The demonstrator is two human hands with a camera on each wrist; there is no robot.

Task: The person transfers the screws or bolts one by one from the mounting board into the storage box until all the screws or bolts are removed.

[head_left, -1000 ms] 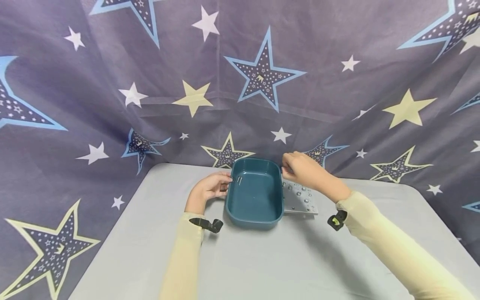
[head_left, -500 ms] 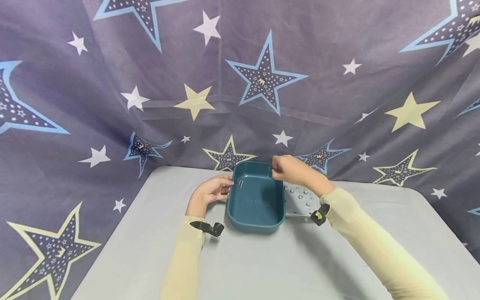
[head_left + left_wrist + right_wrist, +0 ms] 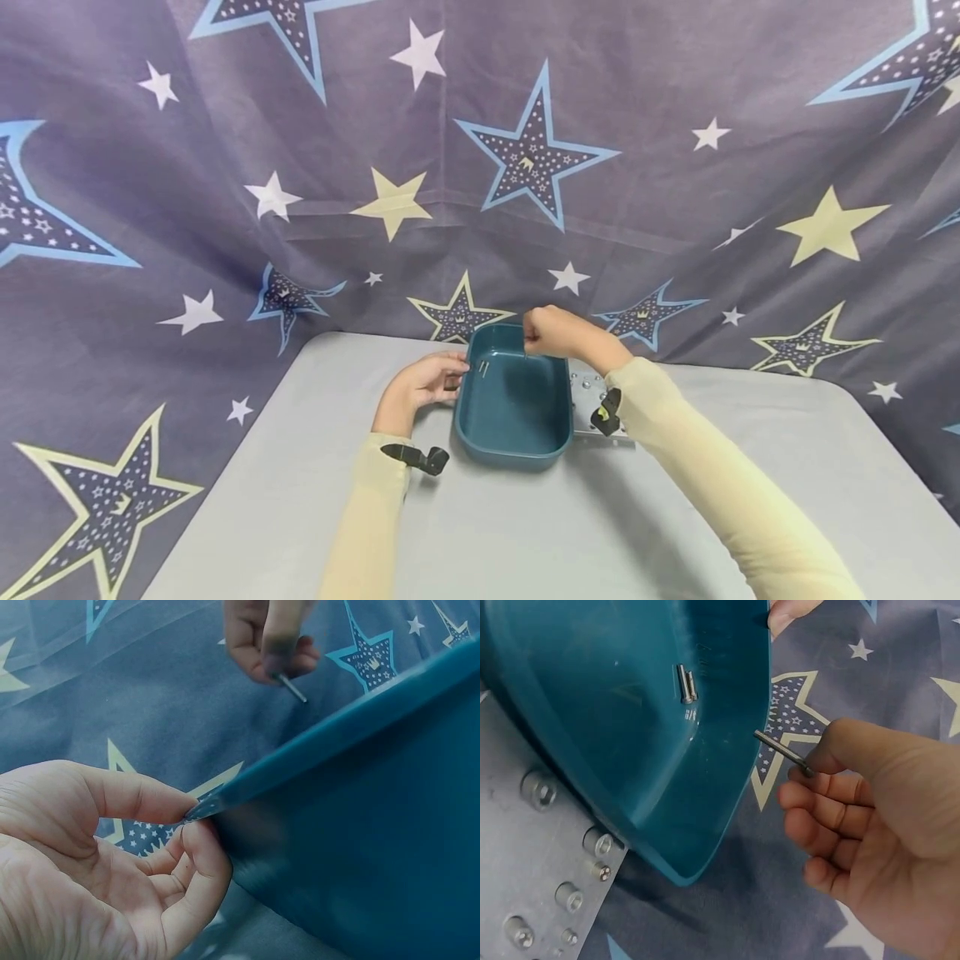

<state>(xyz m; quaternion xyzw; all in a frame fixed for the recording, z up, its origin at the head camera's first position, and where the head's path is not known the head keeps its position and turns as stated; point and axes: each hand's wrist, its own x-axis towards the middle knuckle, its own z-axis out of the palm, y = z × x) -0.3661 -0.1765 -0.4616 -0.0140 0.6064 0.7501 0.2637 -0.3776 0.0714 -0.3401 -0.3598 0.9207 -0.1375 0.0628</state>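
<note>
pinching the left rim of a blue tray between thumb and fingers of the left hand. holding one slim metal screw in the right hand, nipped between thumb and finger, with the remaining fingers curled in loosely. placed over the tray's far end in the head view, with the screw's free end poking out, apart from the rim as seen from the left wrist; cannot tell how high above. lying side by side on the tray's floor, near the left wall, a pair of screws. set just beside the tray on the right, a metal plate, studded with socket-headed screws of several sizes. resting on a pale table, backed by a dark star-printed cloth. dressed in pale yellow sleeves, with a black strap round each wrist.
</note>
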